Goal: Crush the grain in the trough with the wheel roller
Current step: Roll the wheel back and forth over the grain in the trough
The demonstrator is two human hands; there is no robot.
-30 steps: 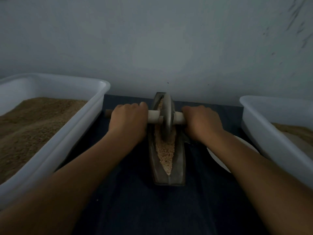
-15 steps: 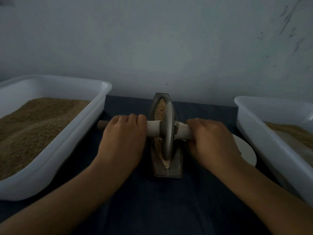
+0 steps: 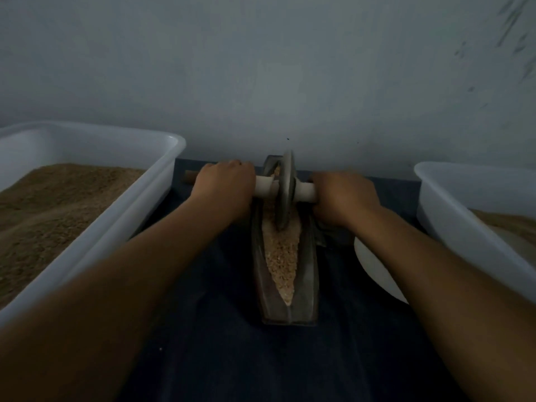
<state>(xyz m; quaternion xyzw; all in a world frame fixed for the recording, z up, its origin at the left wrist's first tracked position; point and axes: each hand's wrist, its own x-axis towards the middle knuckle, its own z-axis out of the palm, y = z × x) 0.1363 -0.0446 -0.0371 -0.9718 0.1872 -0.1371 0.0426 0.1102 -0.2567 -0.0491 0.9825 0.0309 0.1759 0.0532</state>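
My left hand (image 3: 224,187) and right hand (image 3: 343,198) are both wrapped around the pale axle handle (image 3: 265,187) of the wheel roller (image 3: 285,192), one on either side of the disc, at the centre of the frame. The fingers curl over the far side of the bar, so the fingertips are hidden; only knuckles and the backs of the hands show. A brown stub of the handle (image 3: 188,178) pokes out past my left hand, while the other end is covered by my right.

The metal disc stands upright in the far end of the boat-shaped trough (image 3: 307,271), which runs from the centre towards the lower middle of the frame on a dark cloth (image 3: 232,343). The wheel's lower edge is sunk in the crushed grain (image 3: 282,256), a pale tan strip that narrows to a point at the near end. The trough's far tip is masked by the wheel.

At the left edge a white plastic tub (image 3: 162,175) holds a heap of brown meal (image 3: 58,204); its near and left sides are cut off by the frame. At the right edge a second white tub (image 3: 464,216) is also cropped, with a little brown material just visible inside. Between it and my right forearm lies part of a white round dish (image 3: 374,265), mostly hidden by the arm. The light is dim, and fine detail in the grain is hard to read.
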